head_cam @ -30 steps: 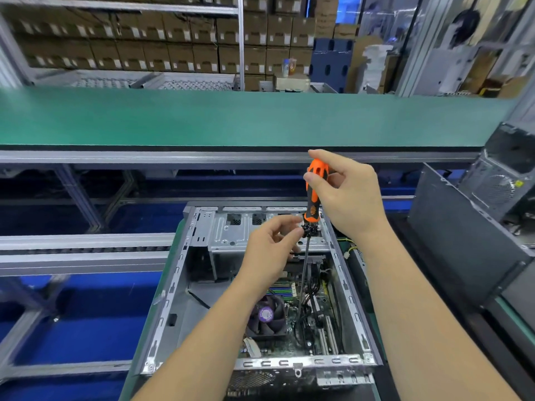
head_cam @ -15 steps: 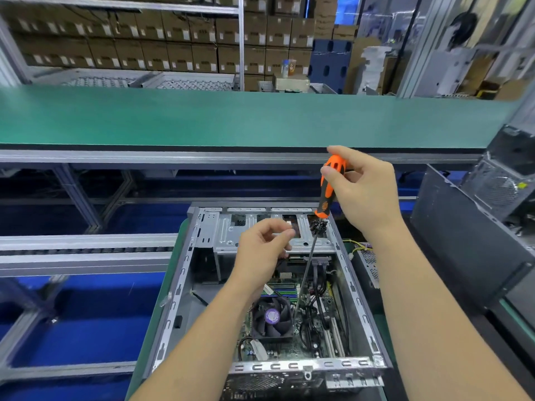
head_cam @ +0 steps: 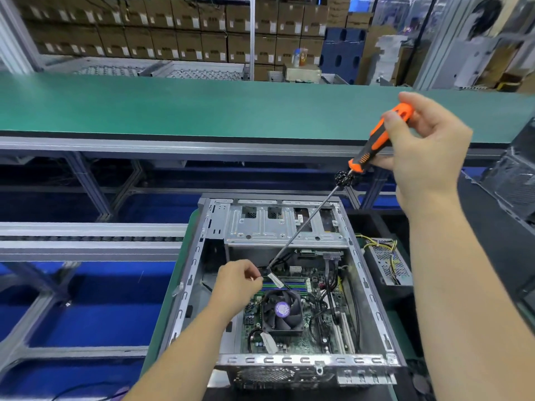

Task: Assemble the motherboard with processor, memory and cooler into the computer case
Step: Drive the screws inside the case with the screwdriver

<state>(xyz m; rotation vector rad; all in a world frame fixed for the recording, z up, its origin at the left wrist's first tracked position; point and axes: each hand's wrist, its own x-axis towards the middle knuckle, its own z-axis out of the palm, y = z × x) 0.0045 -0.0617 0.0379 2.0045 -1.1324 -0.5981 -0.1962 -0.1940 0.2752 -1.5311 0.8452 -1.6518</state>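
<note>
An open grey computer case lies below me with the green motherboard inside. A black cooler fan with a purple label sits on the board, memory sticks just beyond it. My right hand grips the orange-and-black screwdriver, held high and slanted, its long shaft reaching down into the case to a tip near the memory. My left hand is low inside the case at that tip, its fingers curled and pinching something small that I cannot make out.
A silver drive cage spans the case's far end. A power supply with yellow wires lies right of the case, another case panel further right. A green conveyor belt runs across behind; stacked cartons fill the background shelves.
My right hand has swung the screwdriver handle up and to the right, tilting the shaft. My left hand has left the shaft's collar and dropped down into the case to the tip.
</note>
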